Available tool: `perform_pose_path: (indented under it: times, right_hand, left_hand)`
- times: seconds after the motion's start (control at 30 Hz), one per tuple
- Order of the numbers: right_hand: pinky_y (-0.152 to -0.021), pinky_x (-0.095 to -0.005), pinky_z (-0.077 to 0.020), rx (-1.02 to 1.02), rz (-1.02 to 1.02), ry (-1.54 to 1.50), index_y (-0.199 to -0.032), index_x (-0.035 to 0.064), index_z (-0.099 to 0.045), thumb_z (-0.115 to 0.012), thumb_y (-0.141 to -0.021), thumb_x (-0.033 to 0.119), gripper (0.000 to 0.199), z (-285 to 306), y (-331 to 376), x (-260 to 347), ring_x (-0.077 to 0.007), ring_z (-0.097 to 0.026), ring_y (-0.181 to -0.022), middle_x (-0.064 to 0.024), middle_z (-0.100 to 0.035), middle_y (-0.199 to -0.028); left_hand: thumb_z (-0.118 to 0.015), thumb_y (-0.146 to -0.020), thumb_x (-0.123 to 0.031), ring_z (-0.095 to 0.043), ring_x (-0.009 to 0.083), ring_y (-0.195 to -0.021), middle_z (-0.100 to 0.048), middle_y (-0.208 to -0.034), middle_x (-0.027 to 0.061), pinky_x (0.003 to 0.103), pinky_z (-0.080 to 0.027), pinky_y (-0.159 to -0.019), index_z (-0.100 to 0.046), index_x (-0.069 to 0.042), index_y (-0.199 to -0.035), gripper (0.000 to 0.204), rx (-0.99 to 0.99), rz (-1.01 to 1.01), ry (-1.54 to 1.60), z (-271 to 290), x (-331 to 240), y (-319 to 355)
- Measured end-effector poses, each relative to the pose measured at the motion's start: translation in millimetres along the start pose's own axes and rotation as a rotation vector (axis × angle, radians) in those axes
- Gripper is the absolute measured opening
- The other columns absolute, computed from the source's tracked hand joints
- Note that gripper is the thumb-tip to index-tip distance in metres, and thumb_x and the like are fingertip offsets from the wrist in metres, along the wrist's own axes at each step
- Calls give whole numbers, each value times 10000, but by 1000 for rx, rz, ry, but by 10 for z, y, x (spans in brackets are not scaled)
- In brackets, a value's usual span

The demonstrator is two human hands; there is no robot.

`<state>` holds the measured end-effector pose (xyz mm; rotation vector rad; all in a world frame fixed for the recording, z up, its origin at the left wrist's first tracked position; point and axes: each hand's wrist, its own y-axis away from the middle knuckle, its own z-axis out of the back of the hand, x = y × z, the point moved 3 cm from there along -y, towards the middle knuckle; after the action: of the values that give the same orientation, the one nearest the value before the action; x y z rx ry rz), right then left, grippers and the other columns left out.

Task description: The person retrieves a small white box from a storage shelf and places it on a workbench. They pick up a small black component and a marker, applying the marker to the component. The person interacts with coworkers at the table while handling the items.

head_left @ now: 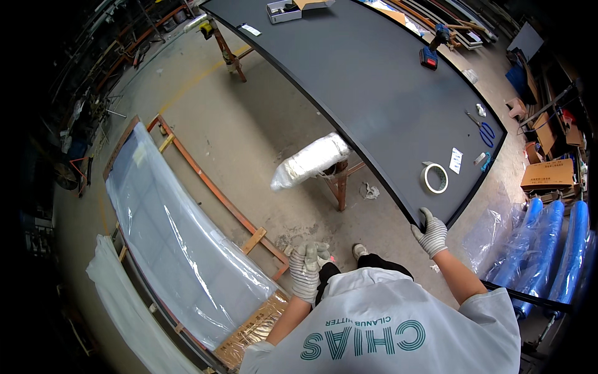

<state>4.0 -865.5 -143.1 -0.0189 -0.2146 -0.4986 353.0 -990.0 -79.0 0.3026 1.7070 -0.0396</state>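
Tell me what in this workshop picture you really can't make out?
All in the head view:
- Right hand grips the dark panel at its corner; the fingertips under the edge are hidden by the panel.
- Left hand: gloved, curled in mid-air; whether it holds anything cannot be told.
- Small bits beside the scissors are too small to identify.
- Trestle is mostly covered by the panel and a wrapped bundle.
- Picture rim: dark, clutter unreadable.

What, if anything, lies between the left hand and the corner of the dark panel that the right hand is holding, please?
Nothing visible does. The right hand grips the near corner of the dark panel; the left hand hangs apart over bare concrete floor. The wrapped roll lies farther off.
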Motion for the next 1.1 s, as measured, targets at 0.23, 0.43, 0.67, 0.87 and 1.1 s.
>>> perform_pose_path:
  times: [0.23,0.43,0.67,0.87,1.1]
  right_hand:
    - [-638,-437,-490,-15,-10,-82,-1190,87,-508,-716,-699,371,604,-2,59,-84,-336,-613,-670,-171,-615,-717]
    - [-689,-436,-506,12,15,-212,-1090,75,-588,-666,-742,361,457,206,55,-86,-333,-621,-730,-170,-655,-798]
    - [-777,-429,-483,-190,452,-665,-1109,44,-536,-668,-755,257,434,400,283,-596,-329,-600,-872,-154,-621,-902]
    - [-780,-430,-482,-70,283,-719,-1091,53,-537,-644,-757,194,378,570,667,-1738,-336,-590,-877,-149,-617,-936]
    - [-792,-429,-474,-114,14,-666,-1046,75,-555,-617,-795,202,288,464,249,-2725,-320,-592,-856,-125,-619,-887]
  left_hand:
    - [-584,-926,-318,-510,53,-601,-604,-696,10,206,-420,-542,-610,-32,-804,312,64,147,138,-286,295,62]
    - [-574,-928,-349,-490,39,-578,-602,-669,-17,205,-387,-498,-644,-39,-795,344,229,80,-59,-1104,306,190]
    - [-539,-943,-364,-390,97,-542,-437,-574,1,269,-415,-592,-478,-85,-653,407,298,0,-87,-2677,413,648]
    - [-516,-958,-341,-423,106,-583,-431,-611,0,361,-489,-810,-494,-82,-710,360,433,78,-57,-3760,630,797]
    - [-605,-916,-256,-562,123,-744,-621,-839,53,286,-489,-783,-613,-19,-919,237,420,183,-111,-4469,1038,359]
